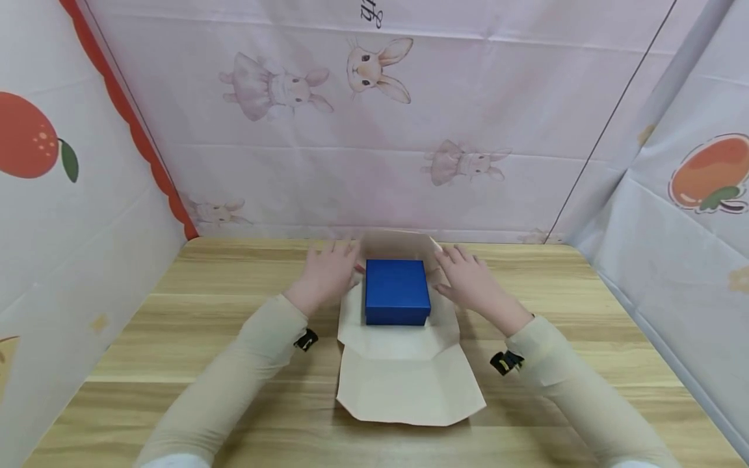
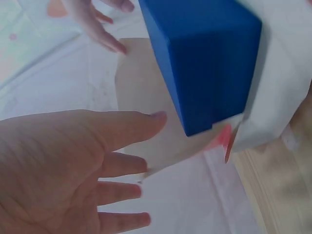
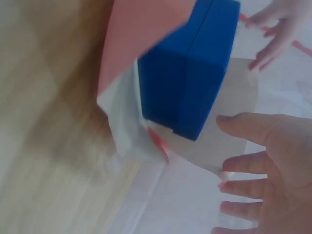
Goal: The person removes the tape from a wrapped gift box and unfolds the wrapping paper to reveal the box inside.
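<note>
A blue box with a lid (image 1: 396, 291) sits in an unfolded cardboard carton (image 1: 409, 387), cream inside. The carton's back flap (image 1: 398, 242) stands raised behind the box. My left hand (image 1: 329, 272) is at the left end of this flap, fingers extended; in the left wrist view its thumb overlaps the flap (image 2: 139, 78). At the flap's right end is my right hand (image 1: 468, 276), fingers straight and spread, with fingertips right at its edge in the right wrist view. The carton's outside (image 3: 141, 39) looks reddish there.
The carton lies on a wood-grain table (image 1: 246, 286). A pale cloth wall printed with rabbits (image 1: 374, 130) rises behind it, with fruit-printed cloths on the left (image 1: 35, 247) and right (image 1: 690, 260). Each wrist wears a small black device (image 1: 306, 339).
</note>
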`<act>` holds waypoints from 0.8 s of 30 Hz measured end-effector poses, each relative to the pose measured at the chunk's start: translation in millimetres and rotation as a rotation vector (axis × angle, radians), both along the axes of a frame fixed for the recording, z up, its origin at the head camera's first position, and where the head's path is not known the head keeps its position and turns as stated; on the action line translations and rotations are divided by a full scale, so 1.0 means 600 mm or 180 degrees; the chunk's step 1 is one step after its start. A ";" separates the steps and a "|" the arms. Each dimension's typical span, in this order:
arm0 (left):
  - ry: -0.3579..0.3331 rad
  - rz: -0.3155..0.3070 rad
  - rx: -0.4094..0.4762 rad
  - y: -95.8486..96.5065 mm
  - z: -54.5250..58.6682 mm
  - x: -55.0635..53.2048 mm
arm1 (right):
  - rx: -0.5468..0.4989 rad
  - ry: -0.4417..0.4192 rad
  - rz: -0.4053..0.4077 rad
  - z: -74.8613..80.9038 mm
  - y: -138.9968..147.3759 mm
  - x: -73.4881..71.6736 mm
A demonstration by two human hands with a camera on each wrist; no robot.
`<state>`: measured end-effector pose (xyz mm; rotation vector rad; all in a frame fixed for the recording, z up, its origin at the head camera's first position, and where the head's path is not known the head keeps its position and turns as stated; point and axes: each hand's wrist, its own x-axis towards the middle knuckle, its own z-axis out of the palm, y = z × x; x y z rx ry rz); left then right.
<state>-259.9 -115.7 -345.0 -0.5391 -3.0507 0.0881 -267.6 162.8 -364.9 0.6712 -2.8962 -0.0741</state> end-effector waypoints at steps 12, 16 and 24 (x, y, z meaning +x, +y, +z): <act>0.0046 0.0265 -0.0318 0.008 -0.015 -0.100 | 0.0249 0.0054 -0.0273 -0.009 -0.021 -0.083; 0.0087 0.0330 -0.0505 0.000 -0.032 -0.127 | 0.0366 -0.0129 -0.0325 -0.018 -0.020 -0.112; -0.0292 0.0209 -0.0312 -0.013 -0.072 -0.157 | 0.0393 -0.0645 -0.0180 -0.049 -0.014 -0.154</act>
